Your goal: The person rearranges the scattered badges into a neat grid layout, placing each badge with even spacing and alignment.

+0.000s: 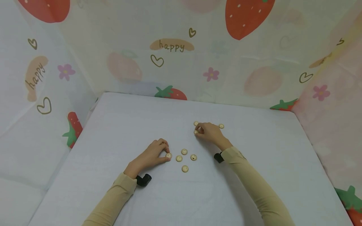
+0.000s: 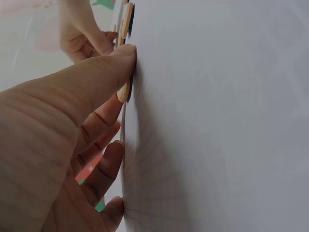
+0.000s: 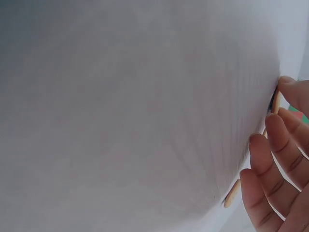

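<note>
On the white tabletop, my left hand [image 1: 151, 154] pinches a round wooden button [image 1: 168, 155] between thumb and index finger. In the left wrist view this button [image 2: 123, 93] lies flat at the cloth, partly behind the thumb. Farther back and to the right, my right hand [image 1: 210, 133] has thumb and index finger around another wooden button [image 1: 195, 132]. The right wrist view shows that button [image 3: 276, 100] edge-on, tilted at the cloth between the fingertips. Just behind it lies a button [image 1: 196, 123], and one more button [image 1: 221, 126] is beyond the right hand.
Between the hands lie several loose buttons [image 1: 184, 152], the nearest button [image 1: 185, 169] toward the front. White cloth covers the table [image 1: 135, 116]. Printed fabric walls [image 1: 181, 69] stand at the back and both sides. A black wrist mount [image 1: 144, 180] hangs by the left cuff.
</note>
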`<state>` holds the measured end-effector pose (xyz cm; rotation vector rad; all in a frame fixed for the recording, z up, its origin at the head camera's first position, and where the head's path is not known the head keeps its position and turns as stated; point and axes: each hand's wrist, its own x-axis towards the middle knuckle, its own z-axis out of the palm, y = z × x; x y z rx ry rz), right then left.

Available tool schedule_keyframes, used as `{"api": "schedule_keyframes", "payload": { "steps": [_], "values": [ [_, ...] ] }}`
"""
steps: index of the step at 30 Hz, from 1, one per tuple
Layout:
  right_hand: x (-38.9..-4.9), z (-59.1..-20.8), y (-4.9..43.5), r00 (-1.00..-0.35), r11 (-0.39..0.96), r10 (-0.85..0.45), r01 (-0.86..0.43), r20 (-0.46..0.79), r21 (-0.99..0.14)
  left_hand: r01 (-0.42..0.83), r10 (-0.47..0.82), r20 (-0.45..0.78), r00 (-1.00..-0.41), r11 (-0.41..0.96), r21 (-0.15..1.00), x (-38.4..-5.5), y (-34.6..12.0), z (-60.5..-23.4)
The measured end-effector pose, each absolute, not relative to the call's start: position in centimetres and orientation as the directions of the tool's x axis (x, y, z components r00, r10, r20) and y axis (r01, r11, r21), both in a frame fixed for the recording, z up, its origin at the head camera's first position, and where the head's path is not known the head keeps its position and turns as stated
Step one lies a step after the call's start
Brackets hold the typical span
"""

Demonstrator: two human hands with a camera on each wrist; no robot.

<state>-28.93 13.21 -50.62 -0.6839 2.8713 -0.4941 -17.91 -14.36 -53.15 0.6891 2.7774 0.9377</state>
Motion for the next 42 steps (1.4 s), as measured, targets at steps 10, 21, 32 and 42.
{"api": "schedule_keyframes", "payload": {
  "steps": [10,21,32,42],
  "values": [
    [-28.96,-50.58,13.74,-0.89,0.846,-0.451,-0.4,-0.072,-0.354,0.397,0.465,0.039,-0.884,0.707,0.585,-17.87,-14.53,-53.21],
    [-29.18,-50.94,13.8,-0.887,0.846,-0.458,-0.415,-0.057,-0.335,0.398,0.471,0.042,-0.881,0.692,0.602,-17.85,-14.39,-53.32],
    [-29.1,-50.62,13.72,-0.891,0.851,-0.448,-0.401,-0.071,-0.338,0.406,0.476,0.046,-0.878,0.69,0.599,-17.87,-14.34,-53.31],
    [-28.94,-50.28,13.7,-0.892,0.855,-0.444,-0.393,-0.085,-0.34,0.412,0.477,0.055,-0.877,0.689,0.596,-17.94,-14.34,-53.42]
  ]
}}
